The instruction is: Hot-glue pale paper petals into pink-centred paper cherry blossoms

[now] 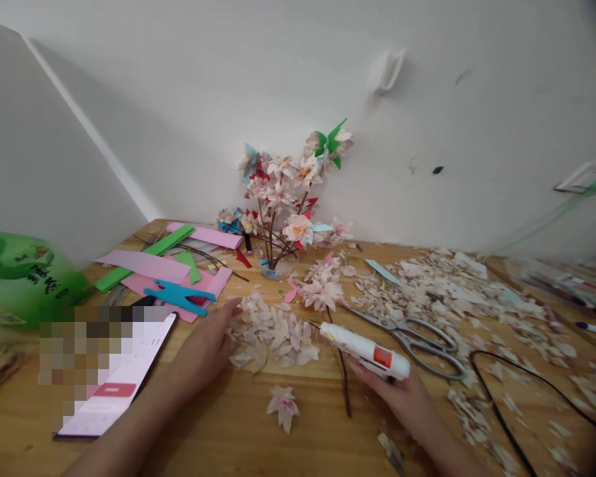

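My left hand [218, 341] reaches to the left edge of a pile of pale petals [278, 334], its fingertips partly hidden and blurred. My right hand [380, 384] is wrapped round a white glue gun [365, 348], whose nozzle points left toward the petals. Below the pile, a small pale flower with a pink centre [283, 407] lies on the wooden table [238, 437]. A brown stem with pink-white blossoms [322, 291] lies behind and under the glue gun.
Steel scissors [422, 338] and many scraps [451, 291] lie to the right, with a black cable [496, 397]. Behind stands a bunch of paper flowers [283, 179]. Coloured paper strips [149, 265], a phone [114, 391] and a green bag [30, 278] are at the left.
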Tool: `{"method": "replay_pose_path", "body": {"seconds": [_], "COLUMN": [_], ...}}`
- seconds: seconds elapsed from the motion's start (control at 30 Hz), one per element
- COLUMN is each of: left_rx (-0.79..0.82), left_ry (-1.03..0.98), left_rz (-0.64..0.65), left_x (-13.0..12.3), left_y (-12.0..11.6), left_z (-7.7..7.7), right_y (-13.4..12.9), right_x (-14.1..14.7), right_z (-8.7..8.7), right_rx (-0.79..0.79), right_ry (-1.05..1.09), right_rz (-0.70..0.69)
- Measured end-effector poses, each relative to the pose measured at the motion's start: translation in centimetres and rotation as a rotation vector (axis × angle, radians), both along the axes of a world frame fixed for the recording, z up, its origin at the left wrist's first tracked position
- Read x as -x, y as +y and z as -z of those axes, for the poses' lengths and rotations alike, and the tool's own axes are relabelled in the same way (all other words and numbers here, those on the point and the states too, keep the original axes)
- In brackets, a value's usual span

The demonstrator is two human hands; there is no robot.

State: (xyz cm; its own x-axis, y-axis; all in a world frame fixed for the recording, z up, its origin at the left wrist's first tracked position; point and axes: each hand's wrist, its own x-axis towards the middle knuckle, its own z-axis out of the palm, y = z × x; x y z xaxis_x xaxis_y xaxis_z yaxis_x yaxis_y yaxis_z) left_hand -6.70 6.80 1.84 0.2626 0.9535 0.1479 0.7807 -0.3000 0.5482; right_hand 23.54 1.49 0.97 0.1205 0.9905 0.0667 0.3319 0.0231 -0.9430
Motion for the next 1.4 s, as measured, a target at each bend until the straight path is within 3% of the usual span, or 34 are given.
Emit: {"method": "replay_pose_path", "body": {"seconds": [0.17,0.43,0.63,0.8,1.0,1.17,1.27,1.4], "left_rx": [0.033,-0.044,-0.079,-0.069,-0.105,-0.094,-0.076,0.028], "left_ry": [0.071,0.088,0.048,0.031,0.103,0.145,0.005,-0.516], "left_rz": [0.069,-0.011,0.158,0.114,0.100,0.079,0.016,-0.160], "left_x": [0.0,0.0,-1.4,-2.4,-3.6,-3.8,-3.6,-3.3], "left_y": [-0.1,0.0,0.5,1.3,1.2,1.2,1.2,0.9], "left_z": [-0.6,-0.8,0.2,1.0,0.9,0.9,0.7,0.0], "right_y": [0.1,0.2,0.2,0.3,0.2,0.1,0.0,-0.1], "right_x": [-0.4,-0.5,-0.3,-0.2,0.0,0.2,0.2,0.3], "right_z": [0.1,-0.1,-0.1,-0.2,-0.1,-0.1,-0.2,-0.3], "right_rx": [0.002,0.022,-0.009,-0.012,0.012,-0.017,-0.016,-0.012], "right_ry": [-0.039,-0.064,-0.059,-0.040,-0.039,-0.018,-0.025,-0.003], "right_rz": [-0.010,-0.041,-0.006,-0.027,-0.063,-0.013,0.002,0.034]}}
